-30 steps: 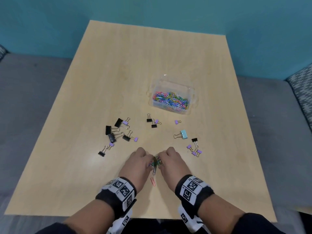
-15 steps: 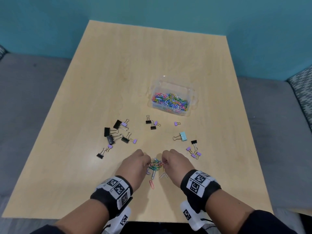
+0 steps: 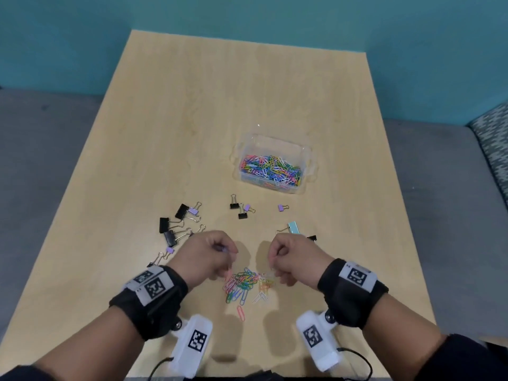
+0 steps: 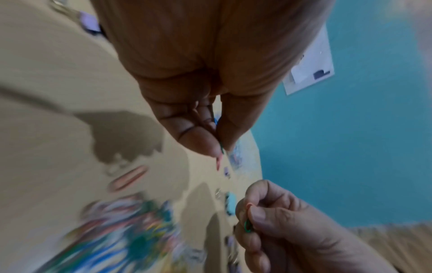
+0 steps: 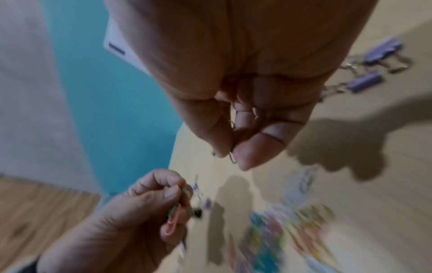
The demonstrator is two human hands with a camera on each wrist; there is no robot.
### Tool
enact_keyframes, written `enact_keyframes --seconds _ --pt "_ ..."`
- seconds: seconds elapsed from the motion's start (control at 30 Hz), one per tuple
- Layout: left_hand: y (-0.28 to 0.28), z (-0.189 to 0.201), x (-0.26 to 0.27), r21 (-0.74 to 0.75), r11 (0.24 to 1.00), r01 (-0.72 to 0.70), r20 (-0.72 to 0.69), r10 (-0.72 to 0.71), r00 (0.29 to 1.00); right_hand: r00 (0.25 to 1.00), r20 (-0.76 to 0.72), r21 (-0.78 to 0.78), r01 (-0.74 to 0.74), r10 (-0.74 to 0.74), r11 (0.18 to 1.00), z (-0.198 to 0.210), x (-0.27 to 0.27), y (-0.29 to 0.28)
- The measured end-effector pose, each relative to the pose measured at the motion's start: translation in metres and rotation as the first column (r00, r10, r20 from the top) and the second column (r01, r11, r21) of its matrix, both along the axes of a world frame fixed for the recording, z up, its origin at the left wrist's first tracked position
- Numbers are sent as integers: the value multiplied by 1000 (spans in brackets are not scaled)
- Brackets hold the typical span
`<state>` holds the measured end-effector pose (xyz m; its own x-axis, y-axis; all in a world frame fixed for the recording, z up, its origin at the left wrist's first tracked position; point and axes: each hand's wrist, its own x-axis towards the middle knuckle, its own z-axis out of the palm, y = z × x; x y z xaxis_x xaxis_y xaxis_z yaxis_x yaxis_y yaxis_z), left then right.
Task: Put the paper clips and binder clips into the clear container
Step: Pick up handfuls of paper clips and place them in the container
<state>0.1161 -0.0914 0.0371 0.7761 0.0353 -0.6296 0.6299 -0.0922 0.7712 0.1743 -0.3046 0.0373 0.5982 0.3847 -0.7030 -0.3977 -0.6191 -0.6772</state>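
Paper clips (image 3: 248,281) lie in a loose coloured heap on the tabletop (image 3: 192,119), between and just below the two raised hands. The left hand (image 3: 204,254) is curled with thumb and forefinger pressed together on a few clips; in the right wrist view a pink clip and a green one hang from that pinch. The right hand (image 3: 292,255) is curled the same way, its thumb and forefinger nipping a thin wire clip, and the left wrist view shows a green and an orange clip end at its fingertips. Both hands hang above the heap, apart from each other, with a single red clip (image 3: 241,312) lying alone just nearer the person. Beyond the left hand a cluster of black binder clips (image 3: 167,229) and small purple ones is scattered on the wood; a light blue binder clip (image 3: 293,227) lies just past the right hand, and a few more small black and purple binder clips sit between the hands and the container. The clear container (image 3: 308,158) stands farther out, right of centre, open-topped and already holding a layer of mixed-colour paper clips. Each wrist carries a black band (image 3: 354,291) with printed square markers and a white camera block beneath it.
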Motion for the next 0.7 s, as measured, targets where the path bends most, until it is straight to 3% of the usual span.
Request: enact_keyframes --seconds 0.1,0.2,0.33,0.4,0.47,0.57,0.7 --pt "5 14 43 18 998 -65 99 63 993 988 87 96 123 -132 988 20 41 4" --pt "2 28 98 47 985 -166 245 150 958 926 182 214 290 -329 933 36 89 10" --pt "-11 41 154 80 979 -189 351 149 924 866 321 190 337 -383 922 39 138 20" --pt "-15 41 165 132 982 -137 352 83 932 881 341 127 301 -327 945 38 150 22" --pt "-13 40 165 296 954 -42 325 -60 944 895 415 -55 205 -164 977 37 153 18" --pt "-1 41 135 545 835 77 284 -270 920 824 566 -198 117 16 973 41 129 5" --pt "2 26 50 680 687 255 194 -505 841 715 632 -277 -150 298 949 34 48 -5"
